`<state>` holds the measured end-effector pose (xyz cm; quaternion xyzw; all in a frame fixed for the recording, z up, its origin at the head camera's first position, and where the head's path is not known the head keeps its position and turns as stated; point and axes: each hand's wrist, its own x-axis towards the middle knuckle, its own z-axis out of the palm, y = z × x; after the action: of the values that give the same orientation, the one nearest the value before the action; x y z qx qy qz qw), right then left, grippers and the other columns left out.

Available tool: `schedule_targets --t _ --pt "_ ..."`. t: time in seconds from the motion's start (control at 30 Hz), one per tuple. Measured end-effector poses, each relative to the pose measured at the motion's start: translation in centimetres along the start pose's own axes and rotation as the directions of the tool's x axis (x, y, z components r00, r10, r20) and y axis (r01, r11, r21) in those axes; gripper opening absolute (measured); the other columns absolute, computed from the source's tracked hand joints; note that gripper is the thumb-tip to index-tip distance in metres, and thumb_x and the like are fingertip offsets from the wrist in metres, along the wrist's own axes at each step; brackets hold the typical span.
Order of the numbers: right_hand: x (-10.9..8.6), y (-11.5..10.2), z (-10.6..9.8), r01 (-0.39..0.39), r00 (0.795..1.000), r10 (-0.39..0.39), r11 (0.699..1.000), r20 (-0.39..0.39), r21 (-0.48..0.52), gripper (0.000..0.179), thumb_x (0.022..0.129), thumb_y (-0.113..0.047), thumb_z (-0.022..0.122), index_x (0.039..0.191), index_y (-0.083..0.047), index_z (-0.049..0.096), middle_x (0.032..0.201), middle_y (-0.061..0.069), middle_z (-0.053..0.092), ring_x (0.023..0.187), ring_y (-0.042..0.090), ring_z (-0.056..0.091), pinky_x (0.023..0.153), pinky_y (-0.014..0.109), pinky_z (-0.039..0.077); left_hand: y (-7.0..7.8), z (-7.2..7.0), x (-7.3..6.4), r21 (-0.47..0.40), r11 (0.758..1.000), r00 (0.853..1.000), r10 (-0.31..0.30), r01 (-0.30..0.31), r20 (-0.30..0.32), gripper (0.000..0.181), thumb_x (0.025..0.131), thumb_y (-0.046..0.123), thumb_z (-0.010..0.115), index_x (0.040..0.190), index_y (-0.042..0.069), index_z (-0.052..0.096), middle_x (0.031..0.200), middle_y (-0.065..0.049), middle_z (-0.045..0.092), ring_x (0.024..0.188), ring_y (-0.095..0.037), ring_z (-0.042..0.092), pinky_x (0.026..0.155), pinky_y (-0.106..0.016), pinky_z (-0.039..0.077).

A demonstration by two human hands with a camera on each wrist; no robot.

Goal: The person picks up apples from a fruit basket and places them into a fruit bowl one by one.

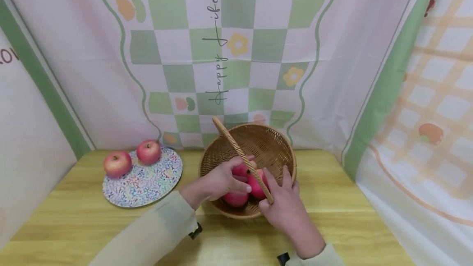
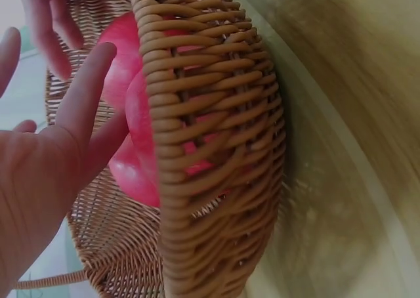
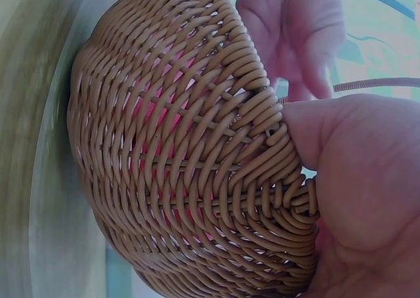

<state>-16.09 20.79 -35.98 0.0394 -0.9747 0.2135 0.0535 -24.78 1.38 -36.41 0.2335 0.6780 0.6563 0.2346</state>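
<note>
A round brown wicker basket (image 1: 271, 143) with an arched handle (image 1: 234, 145) stands on the table and holds red apples (image 1: 236, 199), which also show through the weave in both wrist views. My left hand (image 1: 220, 179) reaches over the near left rim, its thumb and fingers spread among the apples (image 2: 131, 170). At the near right rim is my right hand (image 1: 285, 205), fingers extended into the basket beside an apple (image 1: 256, 187). Its thumb rests against the rim near the handle's base in the right wrist view. Some fingertips are hidden.
Left of the basket lies a speckled round plate (image 1: 148, 186), with two red apples (image 1: 117, 164) towards its far left side. Patterned cloth (image 1: 236, 73) hangs behind and beside the wooden table (image 1: 325, 225).
</note>
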Motion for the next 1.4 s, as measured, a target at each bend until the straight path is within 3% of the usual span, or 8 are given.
schedule_targets --t 0.2,0.37,0.47,0.6,0.73,1.13,1.4 --pt "-0.1 -0.1 -0.1 0.006 1.0 -0.006 1.0 -0.005 -0.006 0.086 0.076 -0.017 0.068 0.156 -0.017 0.036 0.157 0.036 0.003 0.127 0.073 0.017 0.087 0.072 0.045 -0.2 0.5 1.1 -0.018 0.998 0.998 -0.066 0.066 -0.012 0.082 0.077 -0.011 0.079 0.144 0.03 0.054 0.152 -0.004 0.044 0.122 -0.032 0.054 0.079 -0.041 0.058" --pt "-0.1 -0.1 0.0 0.013 1.0 -0.013 1.0 -0.011 -0.008 0.086 0.076 -0.017 0.068 0.156 -0.017 0.037 0.156 0.037 0.004 0.126 0.073 0.018 0.086 0.072 0.044 -0.3 0.9 1.8 0.043 0.994 0.994 -0.097 0.099 -0.049 0.084 0.076 -0.008 0.081 0.144 0.032 0.053 0.147 -0.009 0.048 0.124 -0.034 0.051 0.075 -0.041 0.059" --pt "0.0 0.0 0.0 0.012 1.0 -0.012 1.0 -0.004 0.0 0.086 0.076 -0.017 0.067 0.156 -0.018 0.036 0.156 0.037 0.004 0.126 0.073 0.018 0.085 0.073 0.044 -0.4 1.2 2.2 0.073 0.991 0.992 -0.109 0.114 -0.068 0.083 0.076 -0.006 0.083 0.143 0.033 0.054 0.148 -0.011 0.046 0.113 -0.033 0.058 0.073 -0.04 0.06" --pt "0.0 0.1 0.0 0.006 1.0 -0.006 1.0 0.01 0.01 0.087 0.076 -0.017 0.067 0.157 -0.018 0.035 0.156 0.037 0.002 0.127 0.073 0.017 0.084 0.073 0.045 -0.6 1.4 2.5 0.113 0.987 0.992 -0.105 0.112 -0.068 0.081 0.076 -0.003 0.084 0.144 0.031 0.054 0.15 -0.012 0.041 0.085 -0.024 0.066 0.068 -0.039 0.06" --pt "0.0 0.2 0.0 0.006 1.0 -0.006 1.0 0.006 0.0 0.087 0.076 -0.017 0.067 0.156 -0.017 0.036 0.156 0.038 0.002 0.126 0.074 0.017 0.083 0.072 0.046 -0.7 1.7 2.9 0.146 0.983 0.993 -0.1 0.107 -0.054 0.081 0.076 -0.002 0.085 0.146 0.027 0.053 0.146 -0.014 0.045 0.075 -0.019 0.066 0.065 -0.036 0.059" --pt "0.0 0.2 0.0 -0.006 1.0 0.006 1.0 0.01 0.006 0.086 0.076 -0.017 0.067 0.156 -0.018 0.036 0.157 0.035 0.001 0.128 0.073 0.015 0.085 0.072 0.045 -0.9 2.2 3.5 0.197 0.971 0.991 -0.132 0.134 -0.022 0.074 0.078 0.0 0.084 0.143 0.023 0.057 0.127 -0.003 0.059 0.077 -0.018 0.066 0.064 -0.036 0.059" --pt "0.1 0.1 0.0 -0.001 1.0 0.0 1.0 0.011 0.004 0.087 0.077 -0.016 0.066 0.157 -0.017 0.033 0.157 0.036 0.002 0.127 0.073 0.016 0.087 0.071 0.045 -0.7 2.6 3.7 0.273 0.957 0.991 -0.117 0.096 0.059 0.069 0.08 0.004 0.083 0.143 0.014 0.056 0.109 0.002 0.064 0.073 -0.017 0.064 0.061 -0.033 0.058"
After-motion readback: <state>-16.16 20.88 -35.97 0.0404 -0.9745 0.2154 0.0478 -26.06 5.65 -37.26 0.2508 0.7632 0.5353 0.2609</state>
